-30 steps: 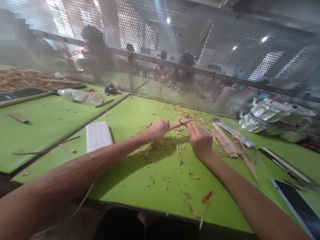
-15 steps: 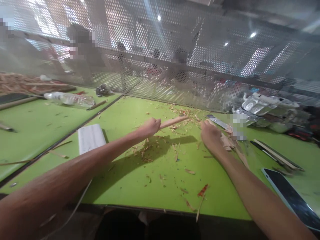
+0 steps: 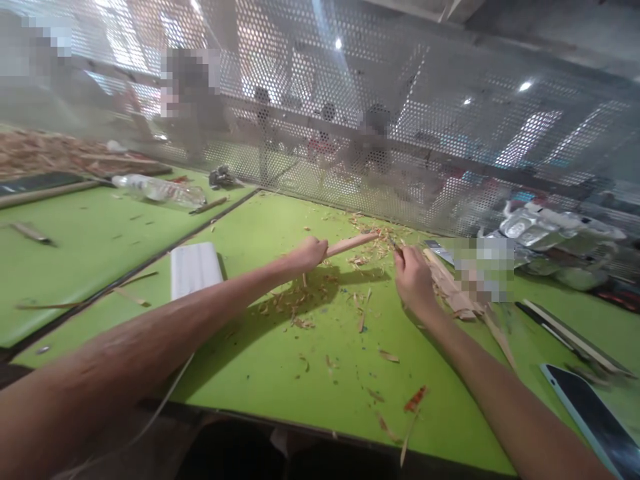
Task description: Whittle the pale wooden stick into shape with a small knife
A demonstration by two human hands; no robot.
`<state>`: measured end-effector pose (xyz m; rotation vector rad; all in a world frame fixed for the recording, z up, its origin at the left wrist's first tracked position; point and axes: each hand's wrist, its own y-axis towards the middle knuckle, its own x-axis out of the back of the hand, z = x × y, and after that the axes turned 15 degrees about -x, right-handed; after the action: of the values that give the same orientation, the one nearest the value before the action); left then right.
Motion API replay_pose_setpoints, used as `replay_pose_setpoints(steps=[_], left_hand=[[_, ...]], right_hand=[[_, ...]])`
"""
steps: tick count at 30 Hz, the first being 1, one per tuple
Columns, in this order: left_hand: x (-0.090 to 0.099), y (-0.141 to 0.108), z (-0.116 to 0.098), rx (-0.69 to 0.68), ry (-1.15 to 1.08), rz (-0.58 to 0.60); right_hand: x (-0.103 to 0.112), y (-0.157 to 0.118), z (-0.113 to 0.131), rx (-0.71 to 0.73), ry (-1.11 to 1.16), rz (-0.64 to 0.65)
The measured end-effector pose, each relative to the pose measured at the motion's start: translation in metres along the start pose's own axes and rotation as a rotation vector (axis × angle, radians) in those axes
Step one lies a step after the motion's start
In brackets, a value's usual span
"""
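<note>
My left hand (image 3: 311, 255) is closed round one end of a flat wooden strip (image 3: 353, 244), which points right and slightly away from me above the table. My right hand (image 3: 414, 277) is closed too, a short way right of the strip's far end. A slim dark tool (image 3: 393, 245) pokes out between its thumb and fingers; most of it is hidden, and its kind is unclear. Wood shavings (image 3: 300, 303) lie scattered below and beyond both hands. Beside my right hand are several wooden pieces (image 3: 453, 287) and a metal ruler-like strip (image 3: 440, 251).
The green table (image 3: 280, 380) meets a perforated metal screen (image 3: 320, 133), with people behind it. A white box-shaped object (image 3: 196, 268) with a cable sits left, a plastic bottle (image 3: 160, 191) beyond it. At right are a phone (image 3: 595, 417) and clear plastic packaging (image 3: 555, 240).
My right hand has moved a little left, toward the strip's end, and the dark tool now shows in it. My left hand still grips the strip. The whole view has shifted slightly.
</note>
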<state>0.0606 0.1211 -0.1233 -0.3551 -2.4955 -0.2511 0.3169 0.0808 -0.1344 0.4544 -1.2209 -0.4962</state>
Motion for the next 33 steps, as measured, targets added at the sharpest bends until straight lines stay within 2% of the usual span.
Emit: replay_pose_setpoints(steps=[3,6,9,12,19,22,27,30,33], left_hand=[[-0.005,-0.006,-0.005,0.036,-0.046,0.008],[-0.008,-0.017,-0.015,0.034,-0.091,0.04],[-0.013,-0.029,-0.025,-0.019,-0.122,0.072],[-0.019,-0.039,-0.032,-0.142,-0.102,0.083],[-0.032,-0.058,-0.045,-0.36,0.098,0.118],[-0.033,-0.063,-0.05,-0.366,0.081,0.164],[-0.033,-0.064,-0.048,-0.329,-0.08,0.248],[-0.036,-0.067,-0.047,-0.271,-0.177,0.293],[-0.041,-0.071,-0.046,-0.292,-0.243,0.321]], right_hand=[[0.0,-0.008,0.01,0.059,-0.005,0.032],[-0.002,-0.017,0.022,0.088,-0.105,0.1],[-0.002,-0.02,0.03,0.027,-0.282,0.144],[-0.001,-0.016,0.03,-0.086,-0.454,0.144],[0.008,-0.004,0.019,-0.205,-0.538,0.115],[0.011,-0.002,0.017,-0.218,-0.553,0.107],[0.009,0.003,0.014,-0.205,-0.524,0.116],[0.009,0.01,-0.002,-0.279,-0.502,0.123],[0.011,0.019,-0.024,-0.314,-0.456,0.126]])
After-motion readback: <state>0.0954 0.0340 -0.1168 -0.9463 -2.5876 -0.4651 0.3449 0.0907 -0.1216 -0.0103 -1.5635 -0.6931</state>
